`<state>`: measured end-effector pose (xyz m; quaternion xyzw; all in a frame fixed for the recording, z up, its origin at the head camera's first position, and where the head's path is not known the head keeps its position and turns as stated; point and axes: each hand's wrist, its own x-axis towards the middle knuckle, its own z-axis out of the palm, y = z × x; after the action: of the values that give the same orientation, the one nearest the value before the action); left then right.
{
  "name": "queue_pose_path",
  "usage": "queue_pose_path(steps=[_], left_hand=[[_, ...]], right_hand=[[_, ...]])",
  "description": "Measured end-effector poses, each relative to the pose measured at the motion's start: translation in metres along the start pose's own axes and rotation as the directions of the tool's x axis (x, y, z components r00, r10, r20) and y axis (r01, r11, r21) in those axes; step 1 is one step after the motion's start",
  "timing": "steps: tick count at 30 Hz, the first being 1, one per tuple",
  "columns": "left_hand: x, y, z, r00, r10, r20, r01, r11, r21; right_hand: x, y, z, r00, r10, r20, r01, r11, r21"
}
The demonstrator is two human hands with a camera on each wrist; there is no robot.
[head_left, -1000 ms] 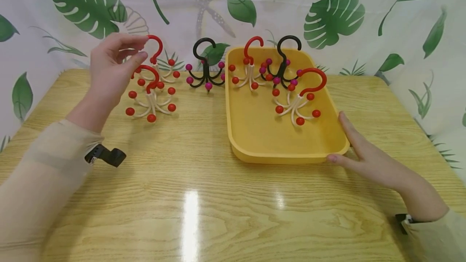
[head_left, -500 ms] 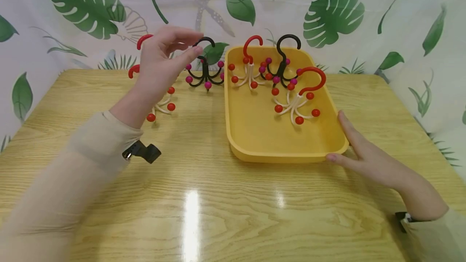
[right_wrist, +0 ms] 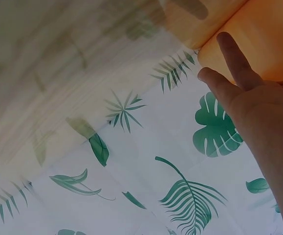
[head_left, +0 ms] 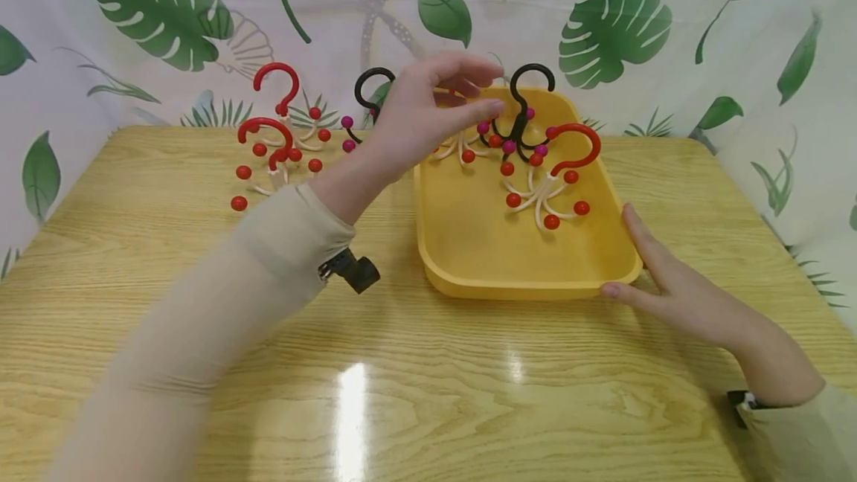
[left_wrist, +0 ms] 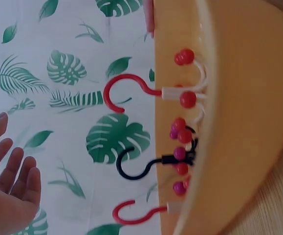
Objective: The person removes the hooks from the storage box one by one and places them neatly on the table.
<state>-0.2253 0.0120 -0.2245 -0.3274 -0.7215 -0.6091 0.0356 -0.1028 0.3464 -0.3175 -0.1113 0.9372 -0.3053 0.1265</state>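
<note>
My left hand (head_left: 422,114) hovers over the back left of a yellow tray (head_left: 512,291), fingers loosely bent with nothing between them. It hides most of a red-hooked, white-armed ball-tipped hanger (head_left: 459,146) inside. Right of the fingertips stands a black hanger (head_left: 519,125) with magenta balls, apart from the hand in the left wrist view. Another red-hooked hanger (head_left: 547,186) stands nearer the tray's right side. My right hand (head_left: 703,311) rests against the tray's front right corner, thumb at the front, fingers straight along the side.
Left of the tray, two red-hooked hangers, one behind (head_left: 283,108) and one in front (head_left: 274,161), stand on the wooden table (head_left: 428,393). A black hanger (head_left: 365,88) stands there too, partly behind my left arm. A leaf-print cloth (head_left: 509,13) hangs behind.
My left hand has moved right, from the red hooks on the table, past the black hanger, to above the tray. It carries nothing. The right hand, tray and hangers look unmoved.
</note>
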Motion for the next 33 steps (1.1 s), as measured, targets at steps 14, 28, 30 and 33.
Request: queue_pose_path(steps=[14,28,30,33], left_hand=[[0.033,0.005,0.062,0.988,-0.145,0.058,0.149,0.987,-0.06],[0.044,-0.023,0.08,0.897,-0.408,0.174,0.403,0.913,0.061],[0.044,-0.025,0.08,0.893,-0.403,0.2,0.401,0.915,0.051],[0.046,-0.029,0.081,0.885,-0.397,0.242,0.399,0.916,0.045]], right_hand=[[-0.001,-0.001,0.0,1.0,-0.002,-0.006,0.002,1.0,0.015],[-0.001,-0.001,0.001,1.0,0.003,-0.003,-0.003,1.0,0.011],[-0.001,-0.001,0.001,1.0,0.001,-0.004,-0.001,1.0,0.011],[-0.001,-0.001,0.001,1.0,-0.008,-0.006,0.008,1.0,0.014]])
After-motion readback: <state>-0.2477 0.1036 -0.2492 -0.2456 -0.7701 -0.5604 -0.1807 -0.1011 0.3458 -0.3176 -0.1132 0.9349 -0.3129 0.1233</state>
